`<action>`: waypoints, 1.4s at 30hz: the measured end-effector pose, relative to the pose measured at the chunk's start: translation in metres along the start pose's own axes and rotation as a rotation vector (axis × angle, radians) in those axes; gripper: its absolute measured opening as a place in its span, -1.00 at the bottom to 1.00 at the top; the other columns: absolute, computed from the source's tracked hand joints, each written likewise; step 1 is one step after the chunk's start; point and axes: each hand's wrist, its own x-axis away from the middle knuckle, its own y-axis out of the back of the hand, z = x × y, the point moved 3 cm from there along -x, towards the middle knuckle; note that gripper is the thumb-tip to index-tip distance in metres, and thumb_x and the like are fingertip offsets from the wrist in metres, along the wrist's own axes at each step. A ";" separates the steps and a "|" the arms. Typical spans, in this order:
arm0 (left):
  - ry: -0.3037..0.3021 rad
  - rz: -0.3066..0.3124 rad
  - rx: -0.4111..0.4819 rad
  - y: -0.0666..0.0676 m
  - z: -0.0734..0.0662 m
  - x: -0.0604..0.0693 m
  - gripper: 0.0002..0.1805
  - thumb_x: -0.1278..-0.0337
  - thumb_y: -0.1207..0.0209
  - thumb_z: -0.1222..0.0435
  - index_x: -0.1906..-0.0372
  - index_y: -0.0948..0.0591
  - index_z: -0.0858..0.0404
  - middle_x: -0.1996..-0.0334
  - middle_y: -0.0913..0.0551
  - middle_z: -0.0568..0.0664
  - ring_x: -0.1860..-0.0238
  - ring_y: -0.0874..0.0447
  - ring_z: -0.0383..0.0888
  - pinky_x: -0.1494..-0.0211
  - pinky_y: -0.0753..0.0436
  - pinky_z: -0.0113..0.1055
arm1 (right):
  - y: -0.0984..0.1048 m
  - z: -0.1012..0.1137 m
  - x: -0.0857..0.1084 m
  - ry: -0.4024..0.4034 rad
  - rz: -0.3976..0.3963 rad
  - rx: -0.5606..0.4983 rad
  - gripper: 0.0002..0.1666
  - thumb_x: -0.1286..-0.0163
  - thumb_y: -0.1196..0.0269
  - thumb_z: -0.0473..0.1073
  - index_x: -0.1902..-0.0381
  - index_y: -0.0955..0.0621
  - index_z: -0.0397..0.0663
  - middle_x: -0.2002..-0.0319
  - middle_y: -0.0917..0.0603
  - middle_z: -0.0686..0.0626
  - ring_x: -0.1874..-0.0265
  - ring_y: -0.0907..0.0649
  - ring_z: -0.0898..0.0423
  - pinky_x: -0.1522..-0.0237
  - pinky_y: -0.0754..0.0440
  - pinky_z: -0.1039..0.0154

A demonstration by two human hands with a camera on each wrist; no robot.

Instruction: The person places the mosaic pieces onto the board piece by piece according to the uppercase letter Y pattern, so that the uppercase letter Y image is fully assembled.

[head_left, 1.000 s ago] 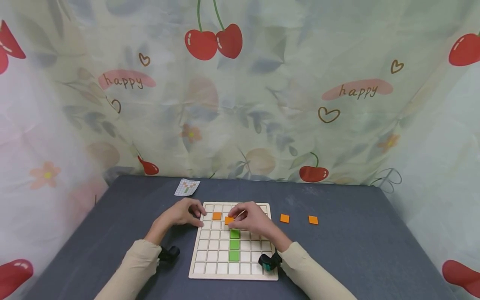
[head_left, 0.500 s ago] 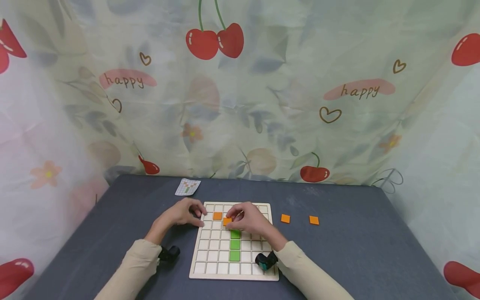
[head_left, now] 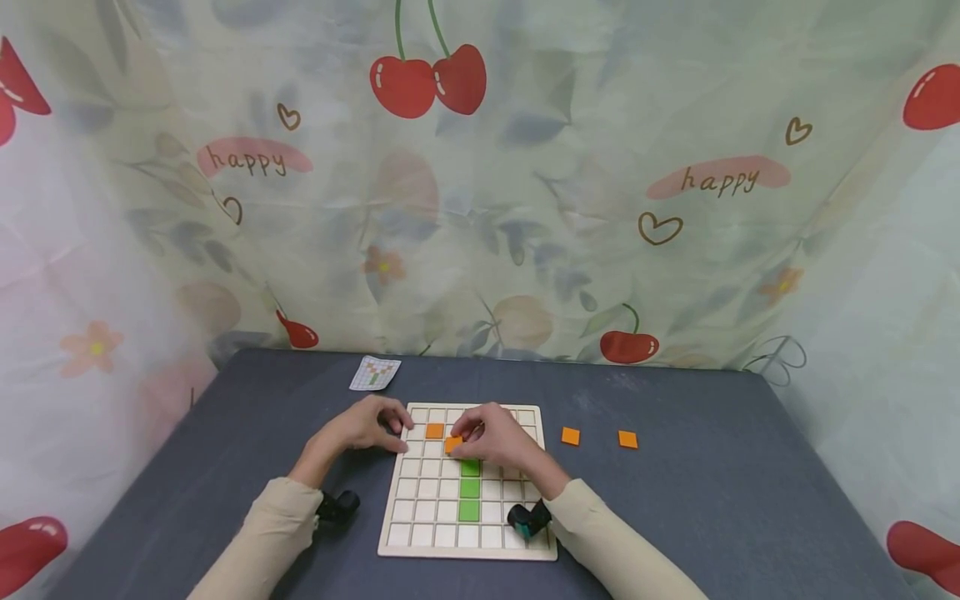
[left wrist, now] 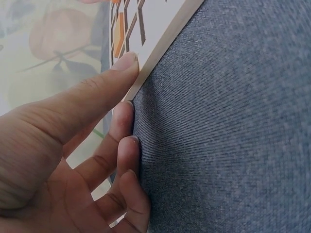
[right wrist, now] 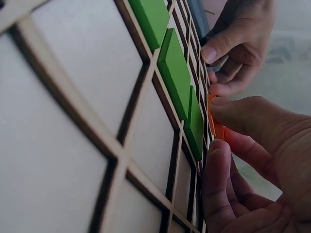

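On the pale gridded board (head_left: pixel 425 530), three green tiles (head_left: pixel 469 488) form a column, and an orange tile (head_left: pixel 434 431) lies in a cell up and to their left. My right hand (head_left: pixel 497 437) pinches another orange tile (head_left: pixel 452 446) between thumb and fingers, over the grid just above the column and slightly left. In the right wrist view, this orange tile (right wrist: pixel 218 131) is tilted, partly covered by the fingers. My left hand (head_left: pixel 365 424) touches the board's upper left edge. The left wrist view shows its thumb on the rim (left wrist: pixel 160 51), other fingers loosely bent beside it.
Two loose orange tiles (head_left: pixel 571 436) (head_left: pixel 627 439) lie on the dark cloth (head_left: pixel 712 500) right of the board. A small card (head_left: pixel 374 373) with a coloured grid pattern lies beyond its upper left corner. A patterned curtain (head_left: pixel 480 208) hangs behind the table.
My right hand has shifted slightly left and down with the orange tile pinched in it. The left hand stays at the board's edge.
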 end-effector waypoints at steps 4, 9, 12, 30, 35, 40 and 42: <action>0.010 -0.002 -0.008 0.000 0.000 0.000 -0.69 0.11 -0.57 0.44 0.20 -0.73 0.28 0.39 -0.58 0.00 0.34 -0.48 -0.10 0.22 -0.47 -0.23 | -0.001 0.000 -0.001 -0.008 -0.001 0.015 -0.81 -0.22 -0.51 -0.28 0.20 -0.77 -0.14 0.31 -0.71 0.04 0.36 -0.62 0.12 0.25 -0.59 0.23; 0.009 0.002 -0.004 0.000 -0.001 0.000 -0.69 0.10 -0.57 0.44 0.20 -0.73 0.28 0.39 -0.58 0.01 0.34 -0.48 -0.10 0.20 -0.47 -0.23 | -0.002 0.000 -0.003 -0.012 -0.001 0.034 -0.82 -0.20 -0.52 -0.29 0.22 -0.77 -0.13 0.37 -0.69 0.09 0.38 -0.61 0.14 0.28 -0.58 0.24; 0.004 0.007 0.005 0.001 -0.001 0.000 -0.70 0.09 -0.56 0.45 0.20 -0.72 0.28 0.39 -0.58 0.02 0.34 -0.48 -0.09 0.19 -0.47 -0.22 | -0.002 0.001 -0.004 -0.011 -0.003 0.040 -0.82 -0.19 -0.53 -0.29 0.24 -0.77 -0.13 0.37 -0.69 0.08 0.38 -0.60 0.14 0.28 -0.58 0.25; -0.006 0.007 0.004 0.001 -0.001 0.001 -0.70 0.09 -0.56 0.46 0.20 -0.72 0.30 0.39 -0.58 0.03 0.34 -0.48 -0.09 0.20 -0.47 -0.22 | -0.006 0.005 -0.003 0.003 -0.018 0.081 -0.80 -0.17 -0.54 -0.28 0.23 -0.78 -0.12 0.34 -0.71 0.01 0.36 -0.59 0.13 0.25 -0.56 0.22; -0.001 0.007 0.006 0.001 -0.002 0.001 -0.70 0.10 -0.55 0.47 0.20 -0.72 0.31 0.39 -0.59 0.03 0.34 -0.48 -0.09 0.18 -0.47 -0.22 | -0.004 0.002 -0.002 -0.004 0.000 0.046 -0.78 -0.18 -0.54 -0.26 0.20 -0.77 -0.13 0.31 -0.70 -0.02 0.35 -0.60 0.12 0.25 -0.57 0.22; 0.023 -0.001 0.008 0.000 -0.002 0.001 -0.69 0.11 -0.56 0.46 0.20 -0.72 0.30 0.39 -0.59 0.02 0.34 -0.48 -0.10 0.18 -0.47 -0.22 | 0.001 0.002 0.001 0.006 0.035 -0.031 -0.74 -0.22 -0.51 -0.28 0.13 -0.76 -0.20 0.28 -0.70 -0.07 0.34 -0.63 0.07 0.25 -0.60 0.23; 0.032 -0.006 0.007 -0.001 -0.001 0.000 -0.69 0.12 -0.57 0.46 0.20 -0.73 0.29 0.39 -0.59 0.01 0.33 -0.48 -0.10 0.18 -0.47 -0.22 | 0.004 0.003 0.004 0.026 0.043 -0.057 -0.73 -0.23 -0.50 -0.29 0.11 -0.74 -0.23 0.28 -0.70 -0.08 0.33 -0.65 0.06 0.24 -0.61 0.24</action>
